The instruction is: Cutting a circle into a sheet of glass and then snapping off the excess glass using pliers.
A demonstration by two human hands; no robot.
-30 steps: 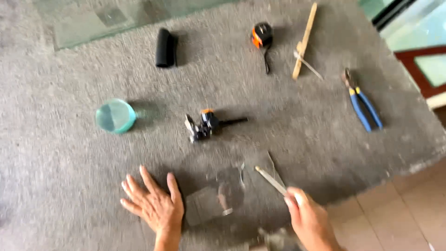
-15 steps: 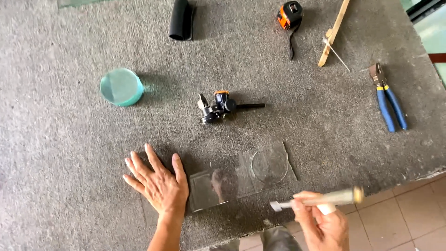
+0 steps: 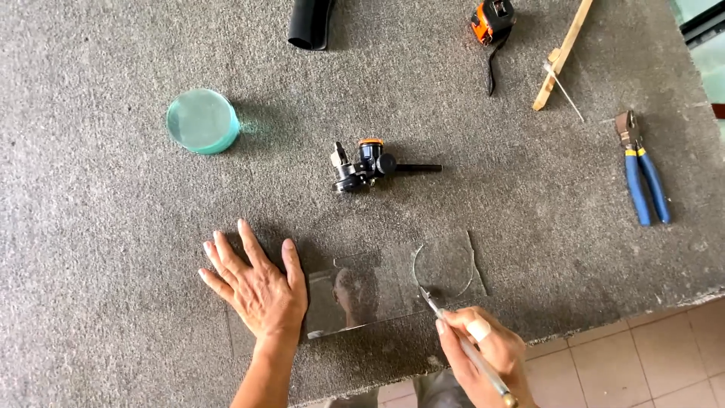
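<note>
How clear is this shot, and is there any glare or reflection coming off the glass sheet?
Head view: sharp, evenly daylit, soft shadows. The glass sheet mirrors a dark shape beside the left hand; no strong glare. The right hand and its thin tool look crisp.

Glass sheet flat on carpeted table, at near edge, centre. Left hand on sheet's left end; right hand at sheet's right end, over near edge, pen-like cutter tip on sheet. Behind sheet, mid-table: circle cutter. Glass disc far left. Tube, tape measure, wooden stick along far edge. Pliers near right edge.
</note>
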